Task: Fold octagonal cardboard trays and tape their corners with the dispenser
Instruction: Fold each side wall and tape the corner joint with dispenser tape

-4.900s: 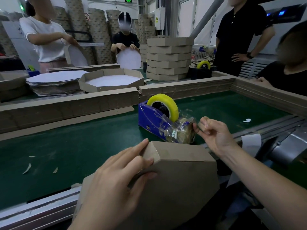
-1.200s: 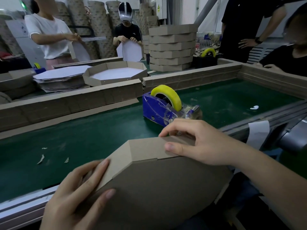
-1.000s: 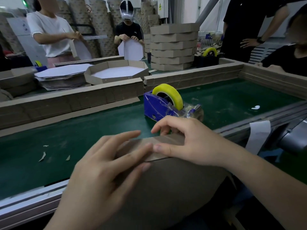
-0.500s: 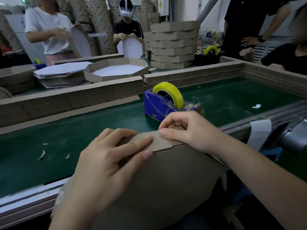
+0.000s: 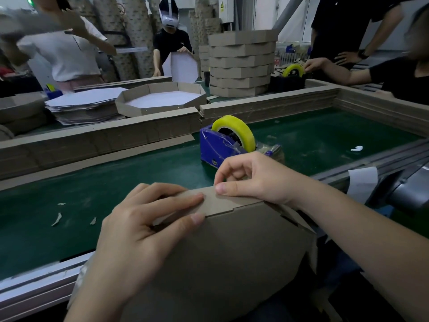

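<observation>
We look across a green conveyor belt [image 5: 92,182], its near edge partly hidden by a large brown cardboard tray [image 5: 232,252] held upright in front of us. Only the tray's plain underside shows. Its inside faces away, and its lower part is cut off at the bottom of the view. The side flap along its top edge is folded back, away from us. Where two flaps meet under the fingers, we cannot tell whether any tape is stuck down.

The left hand [image 5: 139,228] lies spread over the tray's upper left. Its fingers are nearly straight along the folded flap and the thumb presses the panel just below the fold, a flat press and not a clench. The right hand [image 5: 253,177] reaches in from the right and pinches the same flap, thumb on the near face and fingers curled over the top.

Just beyond the right hand, a blue tape dispenser [image 5: 220,147] with a yellow roll [image 5: 241,129] stands on the belt. Its cutting end is hidden behind the knuckles. Small paper scraps [image 5: 56,219] lie on the belt at left.
</observation>
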Motion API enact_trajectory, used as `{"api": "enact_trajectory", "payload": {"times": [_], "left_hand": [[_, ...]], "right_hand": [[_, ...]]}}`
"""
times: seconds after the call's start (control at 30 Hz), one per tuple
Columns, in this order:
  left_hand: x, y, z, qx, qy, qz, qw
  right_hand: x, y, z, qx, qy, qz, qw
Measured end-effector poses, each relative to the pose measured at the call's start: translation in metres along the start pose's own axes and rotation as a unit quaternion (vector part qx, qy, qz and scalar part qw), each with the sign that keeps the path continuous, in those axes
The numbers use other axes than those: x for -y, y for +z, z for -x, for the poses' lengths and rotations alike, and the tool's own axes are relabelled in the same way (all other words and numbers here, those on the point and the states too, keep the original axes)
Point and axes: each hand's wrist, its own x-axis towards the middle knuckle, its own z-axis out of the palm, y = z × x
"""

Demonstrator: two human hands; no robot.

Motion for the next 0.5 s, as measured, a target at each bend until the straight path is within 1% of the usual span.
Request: {"api": "enact_trajectory", "payload": {"times": [0.1,0.2,0.3,0.4,0.5], "left_hand": [[0.004,-0.004,0.0,0.019,0.006,-0.013,1.0],[0.006,-0.007,0.0,0.047,0.046,-0.079,0.995],[0.008,-0.005,-0.002,0.056,0.07,-0.109,0.99],[0.008,-0.004,-0.004,0.061,0.076,-0.124,0.987],[0.004,-0.005,-0.007,0.085,0.07,-0.127,0.986]], "right_hand": [[-0.001,0.003,0.003,-0.015,-0.018,0.033,0.999],[-0.001,0.006,0.006,-0.042,-0.03,0.064,0.997],[-0.004,0.008,0.009,-0.057,-0.026,0.085,0.994],[-0.009,0.015,0.012,-0.092,-0.034,0.119,0.988],[-0.01,0.022,0.014,-0.132,-0.063,0.139,0.979]]}}
